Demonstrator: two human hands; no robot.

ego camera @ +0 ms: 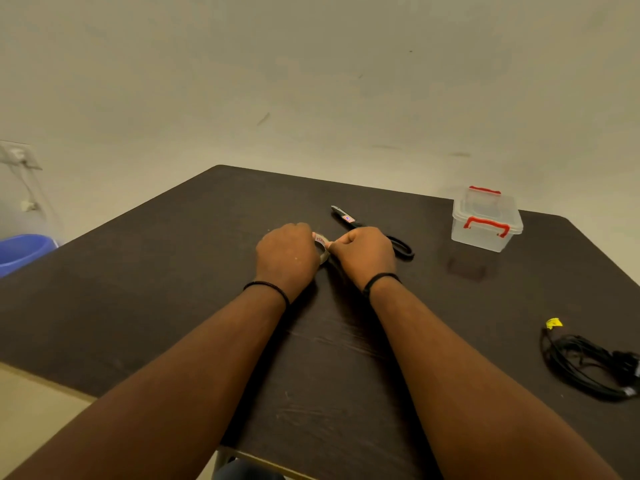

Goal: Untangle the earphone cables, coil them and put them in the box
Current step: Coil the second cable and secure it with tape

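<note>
Meanwhile, both hands met near the middle of the dark table (138,289), each with a thin black band at the wrist. The left hand (287,254) was curled around a small roll of clear tape (322,245), most of which it hid. The right hand (363,252) was closed just beside it, its thumb and fingertips pinching at the roll's right edge, perhaps at the loose end of the tape, though the view was too small to be sure.

Just behind the right hand lay a pair of black scissors (349,221), the blades pointing far and left, the handle loops showing to the right of the knuckles.

The black earphone cables (585,362) lay in a loose bundle near the right edge of the table, well apart from both hands, with a small yellow tag (553,323) at the bundle's far end.

The clear plastic box (485,226) stood at the far right of the table, its lid on and its red latches showing at the near and far sides.

Off the table to the left, part of a blue tub (20,252) sat low by the wall.
</note>
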